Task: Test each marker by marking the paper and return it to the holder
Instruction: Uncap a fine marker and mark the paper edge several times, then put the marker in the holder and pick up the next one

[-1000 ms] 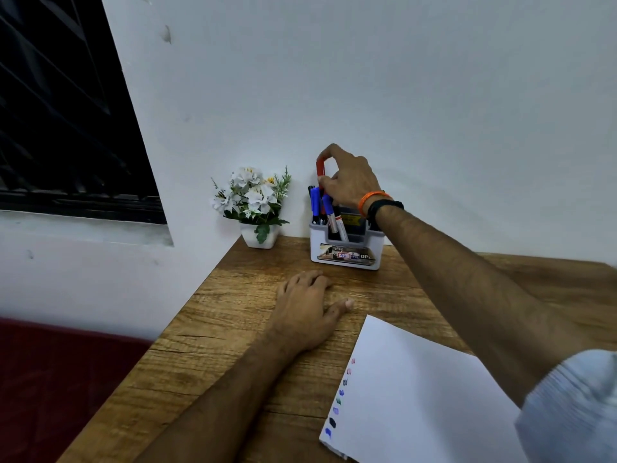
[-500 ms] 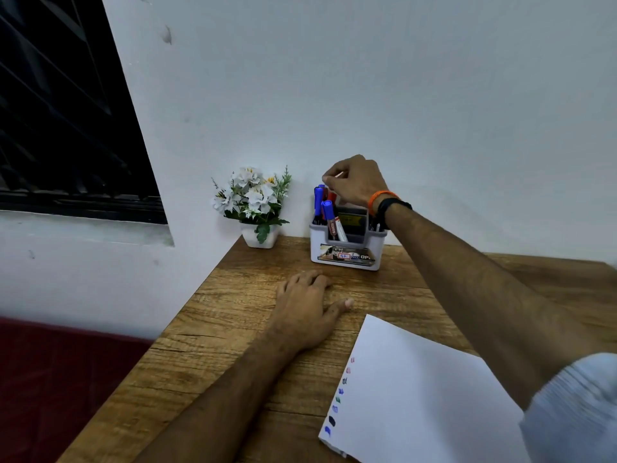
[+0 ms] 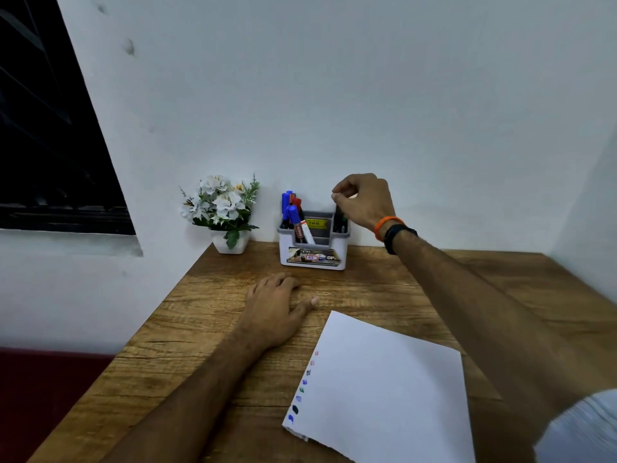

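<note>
A white and grey marker holder (image 3: 314, 248) stands at the back of the wooden desk against the wall. Blue and red markers (image 3: 291, 212) lean in its left compartment. A dark marker (image 3: 339, 217) stands in its right compartment. My right hand (image 3: 362, 198) hovers over that compartment, thumb and forefinger pinching the dark marker's top end. My left hand (image 3: 273, 309) rests flat on the desk in front of the holder, holding nothing. A white paper sheet (image 3: 384, 389) lies near the front, with several small coloured test marks (image 3: 302, 390) down its left edge.
A small white pot of white flowers (image 3: 222, 212) sits left of the holder in the corner. The desk's left edge (image 3: 157, 315) drops off beside the wall, with a dark window at the far left. A white wall rises right behind the holder.
My right hand left the red marker in the left compartment and moved right to the right compartment, where it now pinches a dark marker. My left hand stayed still.
</note>
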### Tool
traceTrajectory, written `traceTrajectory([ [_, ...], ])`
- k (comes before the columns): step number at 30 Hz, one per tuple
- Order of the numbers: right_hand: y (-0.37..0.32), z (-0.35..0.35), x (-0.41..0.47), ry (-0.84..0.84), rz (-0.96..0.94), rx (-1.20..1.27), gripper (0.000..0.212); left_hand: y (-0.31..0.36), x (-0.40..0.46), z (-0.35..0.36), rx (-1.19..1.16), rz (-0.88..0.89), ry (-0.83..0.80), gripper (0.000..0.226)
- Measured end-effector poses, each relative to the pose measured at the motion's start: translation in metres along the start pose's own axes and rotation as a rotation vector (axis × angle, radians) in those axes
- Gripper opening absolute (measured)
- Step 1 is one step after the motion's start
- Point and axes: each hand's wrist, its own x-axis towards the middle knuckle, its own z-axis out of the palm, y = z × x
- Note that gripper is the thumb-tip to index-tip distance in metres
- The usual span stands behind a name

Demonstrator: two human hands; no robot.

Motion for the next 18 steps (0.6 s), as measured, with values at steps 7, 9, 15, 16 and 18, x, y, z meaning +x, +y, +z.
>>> traceTrajectory([
  [7, 0.028, -0.005, -0.018, 0.018, 0.097, -0.078, 0.019, 0.0, 0.0, 0.002, 0.013, 0.007, 0.005, 0.061],
  [9, 0.031, -0.001, -0.017, 0.034, 0.129, -0.089, 0.022, -0.001, 0.001, 0.003, 0.012, 0.008, 0.008, 0.061],
  [15, 0.037, 0.013, -0.005, 0.01, 0.23, -0.131, 0.028, -0.004, 0.004, 0.006, 0.019, 0.008, 0.016, 0.06],
  [16, 0.038, 0.016, -0.002, 0.0, 0.246, -0.126, 0.029, -0.005, 0.004, 0.007, 0.016, 0.007, 0.019, 0.06],
  [18, 0.041, 0.022, 0.003, -0.029, 0.267, -0.114, 0.033, -0.005, 0.005, 0.008, 0.011, 0.008, 0.021, 0.06],
])
